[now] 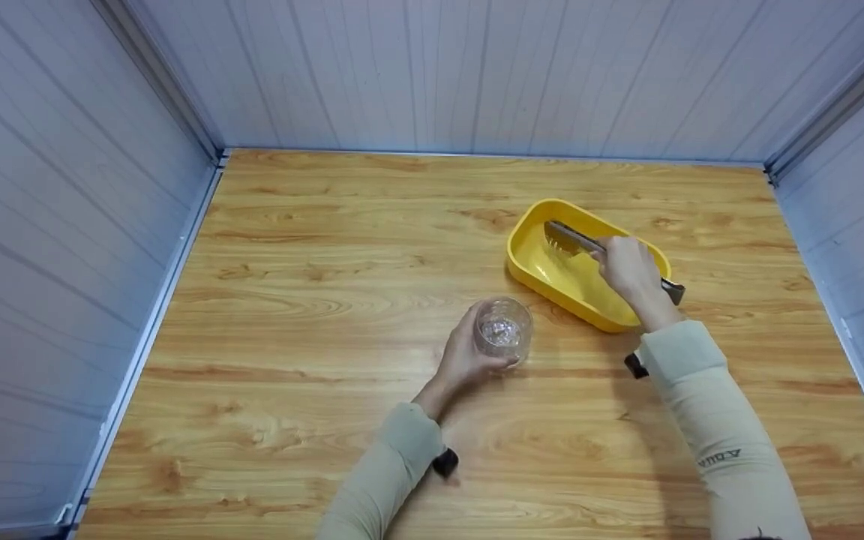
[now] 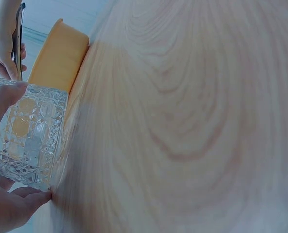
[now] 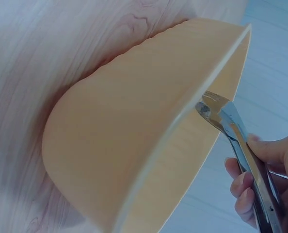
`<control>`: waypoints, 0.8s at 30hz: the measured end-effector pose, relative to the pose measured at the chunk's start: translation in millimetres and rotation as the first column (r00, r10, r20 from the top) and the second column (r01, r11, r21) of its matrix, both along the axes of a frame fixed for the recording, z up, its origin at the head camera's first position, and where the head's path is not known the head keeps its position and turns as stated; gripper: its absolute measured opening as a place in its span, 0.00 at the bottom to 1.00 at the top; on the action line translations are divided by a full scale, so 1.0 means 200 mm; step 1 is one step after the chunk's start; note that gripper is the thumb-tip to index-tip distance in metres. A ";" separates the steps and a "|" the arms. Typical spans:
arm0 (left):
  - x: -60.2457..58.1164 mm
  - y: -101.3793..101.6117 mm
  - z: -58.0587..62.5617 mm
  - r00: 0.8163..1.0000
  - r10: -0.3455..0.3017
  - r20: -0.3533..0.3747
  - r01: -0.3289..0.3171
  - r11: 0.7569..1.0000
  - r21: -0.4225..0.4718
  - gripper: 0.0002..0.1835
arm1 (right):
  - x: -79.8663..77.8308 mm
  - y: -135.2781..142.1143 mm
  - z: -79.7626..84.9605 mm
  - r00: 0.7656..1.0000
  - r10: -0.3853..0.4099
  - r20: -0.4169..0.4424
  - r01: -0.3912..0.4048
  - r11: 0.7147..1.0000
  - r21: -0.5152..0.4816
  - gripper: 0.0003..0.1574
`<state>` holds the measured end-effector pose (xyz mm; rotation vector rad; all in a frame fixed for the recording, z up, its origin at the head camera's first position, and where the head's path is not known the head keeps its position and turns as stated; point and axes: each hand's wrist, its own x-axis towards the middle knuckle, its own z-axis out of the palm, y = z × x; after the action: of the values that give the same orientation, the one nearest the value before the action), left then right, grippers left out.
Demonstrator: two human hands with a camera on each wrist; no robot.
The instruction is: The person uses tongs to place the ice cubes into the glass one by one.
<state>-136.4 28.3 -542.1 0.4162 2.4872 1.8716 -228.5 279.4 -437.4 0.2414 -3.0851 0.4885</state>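
A clear, patterned glass cup (image 1: 505, 334) stands on the wooden table, and my left hand (image 1: 468, 352) grips it from the side. In the left wrist view, thumb and fingers curl around the cup (image 2: 35, 131), whose wall has a cut, faceted pattern. My right hand (image 1: 628, 271) holds metal tongs (image 1: 578, 238), their tips down inside a yellow basin (image 1: 571, 298). The right wrist view shows the tongs (image 3: 241, 141) with one fork-like end and one rounded end, both partly behind the basin rim. Whether anything lies between the tips I cannot tell.
The wooden table (image 1: 312, 247) is bounded by pale panel walls (image 1: 447, 75) at the back and both sides. The basin sits to the right of the cup, set at a slant. A small black device (image 1: 445, 463) is strapped at the left wrist.
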 end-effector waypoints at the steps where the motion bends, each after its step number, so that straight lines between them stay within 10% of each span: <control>1: 0.00 0.00 0.00 1.000 -0.001 0.000 0.001 1.000 0.000 0.50 | 0.01 0.00 0.00 1.000 -0.001 -0.008 0.001 1.000 -0.003 0.09; 24: 0.00 0.00 0.00 0.999 0.002 0.045 0.000 0.999 -0.041 0.50 | 0.23 0.04 0.04 0.981 0.046 -0.191 -0.064 0.994 -0.090 0.09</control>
<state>-136.6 28.3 -541.5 0.3677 2.4929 1.8061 -181.9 287.1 -429.3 0.3510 -2.8691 0.5776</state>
